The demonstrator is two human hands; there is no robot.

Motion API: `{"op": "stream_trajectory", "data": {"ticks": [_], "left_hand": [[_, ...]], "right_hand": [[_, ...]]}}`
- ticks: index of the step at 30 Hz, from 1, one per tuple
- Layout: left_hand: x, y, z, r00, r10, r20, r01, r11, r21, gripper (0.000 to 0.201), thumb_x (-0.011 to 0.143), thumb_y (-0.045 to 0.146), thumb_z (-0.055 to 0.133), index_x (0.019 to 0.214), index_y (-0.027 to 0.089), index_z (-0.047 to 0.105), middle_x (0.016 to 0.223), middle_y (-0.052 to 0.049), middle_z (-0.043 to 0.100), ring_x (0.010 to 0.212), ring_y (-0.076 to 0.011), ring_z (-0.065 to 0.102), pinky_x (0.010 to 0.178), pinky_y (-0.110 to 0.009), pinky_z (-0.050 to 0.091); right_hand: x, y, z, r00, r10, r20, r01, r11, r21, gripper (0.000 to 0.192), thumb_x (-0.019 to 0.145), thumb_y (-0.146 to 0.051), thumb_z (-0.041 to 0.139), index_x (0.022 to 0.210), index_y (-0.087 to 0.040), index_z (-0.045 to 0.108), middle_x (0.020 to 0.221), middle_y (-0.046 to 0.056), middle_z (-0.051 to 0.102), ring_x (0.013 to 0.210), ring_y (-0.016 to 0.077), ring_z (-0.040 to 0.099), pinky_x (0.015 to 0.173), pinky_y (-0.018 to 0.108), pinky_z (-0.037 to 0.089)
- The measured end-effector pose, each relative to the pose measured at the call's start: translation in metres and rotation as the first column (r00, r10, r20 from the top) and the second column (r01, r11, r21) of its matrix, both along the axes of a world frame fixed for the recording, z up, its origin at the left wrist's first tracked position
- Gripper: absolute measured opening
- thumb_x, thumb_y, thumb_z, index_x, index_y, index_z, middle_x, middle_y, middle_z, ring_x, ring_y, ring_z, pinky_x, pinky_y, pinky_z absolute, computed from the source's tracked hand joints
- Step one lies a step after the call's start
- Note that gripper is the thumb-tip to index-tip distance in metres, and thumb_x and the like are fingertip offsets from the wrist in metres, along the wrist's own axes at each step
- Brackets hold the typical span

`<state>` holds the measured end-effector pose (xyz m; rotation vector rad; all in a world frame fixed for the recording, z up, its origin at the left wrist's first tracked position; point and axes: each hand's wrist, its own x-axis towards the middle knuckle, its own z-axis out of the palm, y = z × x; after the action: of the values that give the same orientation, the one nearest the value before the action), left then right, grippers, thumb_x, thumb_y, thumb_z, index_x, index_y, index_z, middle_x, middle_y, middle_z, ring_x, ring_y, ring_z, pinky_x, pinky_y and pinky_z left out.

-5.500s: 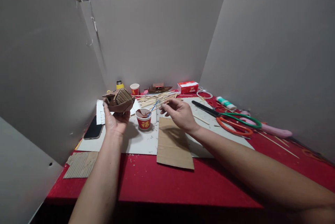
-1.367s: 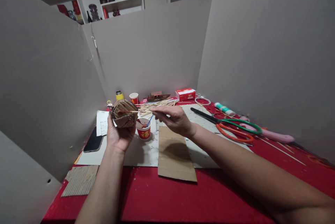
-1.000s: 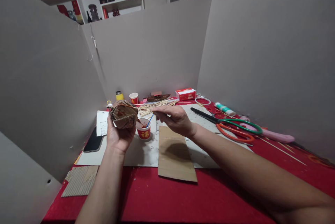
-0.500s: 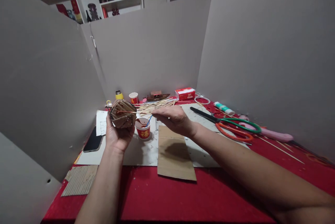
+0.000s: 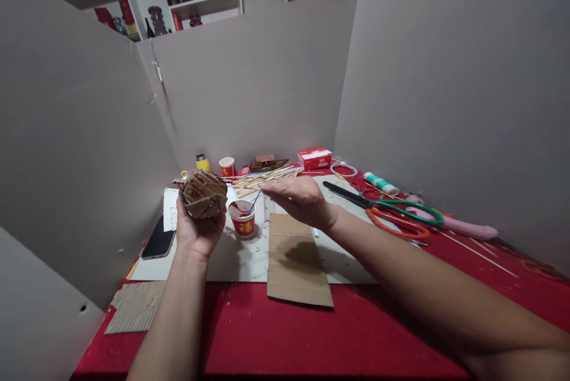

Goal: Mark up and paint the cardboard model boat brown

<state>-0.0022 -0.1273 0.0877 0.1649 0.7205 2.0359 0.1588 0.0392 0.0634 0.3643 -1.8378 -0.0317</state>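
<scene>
Head view — the left hand [image 5: 199, 231] cups a small cardboard boat [image 5: 201, 193] above the desk [image 5: 276, 327]; the right hand [image 5: 299, 198] hovers palm-down just beside it, over the paint cup [image 5: 241, 218], and whether its fingers pinch anything I cannot tell. Best keep the boat steady, strokes light

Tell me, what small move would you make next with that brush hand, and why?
Probably dip the brush into the red paper cup. The right hand hovers just beside the cup, where brown paint shows, while the left hand holds up the cardboard model, its ribbed top looking only partly coated.
</scene>
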Motion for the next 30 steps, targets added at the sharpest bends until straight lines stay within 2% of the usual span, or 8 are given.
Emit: {"op": "stream_trajectory", "data": {"ticks": [2,8,14,19,24,30], "left_hand": [[0.000,0.000,0.000,1.000,-0.002,-0.001,0.002,1.000,-0.001,0.049,0.095,0.057,0.043,0.101,0.015,0.066,0.079,-0.011,0.072,0.061,-0.0208,0.069,0.046,-0.028,0.056],[0.000,0.000,0.000,1.000,-0.012,-0.014,0.012,1.000,-0.024,0.050,0.094,0.056,0.041,0.102,0.014,0.066,0.078,-0.010,0.071,0.060,-0.0192,0.068,0.046,-0.026,0.056],[-0.003,0.001,-0.003,1.000,-0.012,-0.025,0.010,0.999,-0.053,0.049,0.094,0.055,0.041,0.105,0.015,0.066,0.077,-0.011,0.072,0.058,-0.0200,0.068,0.045,-0.028,0.056],[-0.006,0.003,-0.006,0.999,0.039,-0.036,-0.040,0.998,-0.041,0.040,0.093,0.050,0.045,0.098,0.017,0.067,0.079,-0.008,0.074,0.063,-0.0225,0.071,0.052,-0.033,0.060],[-0.002,0.003,-0.003,0.999,0.039,-0.035,-0.042,0.997,-0.072,0.041,0.092,0.052,0.045,0.096,0.018,0.067,0.079,-0.008,0.073,0.065,-0.0225,0.071,0.052,-0.033,0.060],[-0.002,0.000,-0.001,0.998,0.042,-0.043,-0.046,0.996,-0.083,0.043,0.092,0.051,0.043,0.100,0.016,0.068,0.078,-0.010,0.071,0.063,-0.0226,0.069,0.048,-0.031,0.057]], "right_hand": [[0.001,0.002,-0.001,1.000,-0.006,-0.024,0.005,1.000,-0.018,0.026,0.093,-0.012,0.062,0.116,-0.022,0.066,0.093,0.004,0.079,0.082,0.0134,0.076,0.069,0.025,0.064],[0.004,0.003,-0.001,0.999,-0.031,0.019,0.030,0.998,0.059,0.027,0.094,-0.013,0.060,0.118,-0.022,0.065,0.081,0.002,0.077,0.069,0.0108,0.072,0.060,0.022,0.058],[0.009,0.000,0.002,0.999,-0.040,0.003,0.040,0.999,0.036,0.027,0.095,-0.016,0.059,0.120,-0.025,0.063,0.084,0.001,0.076,0.072,0.0099,0.071,0.061,0.022,0.057],[0.017,-0.001,-0.001,0.991,-0.120,0.054,0.113,0.987,0.116,0.021,0.097,-0.018,0.056,0.116,-0.024,0.064,0.064,-0.005,0.066,0.053,0.0073,0.059,0.048,0.019,0.046],[0.022,-0.008,0.001,0.997,-0.074,0.002,0.073,0.994,0.084,0.020,0.097,-0.016,0.057,0.114,-0.020,0.064,0.072,-0.001,0.072,0.060,0.0081,0.064,0.054,0.020,0.049],[0.022,-0.014,-0.009,0.993,-0.076,0.086,0.069,0.994,0.085,0.016,0.097,-0.018,0.056,0.110,-0.017,0.066,0.073,0.001,0.075,0.058,0.0099,0.069,0.053,0.021,0.052]]}}
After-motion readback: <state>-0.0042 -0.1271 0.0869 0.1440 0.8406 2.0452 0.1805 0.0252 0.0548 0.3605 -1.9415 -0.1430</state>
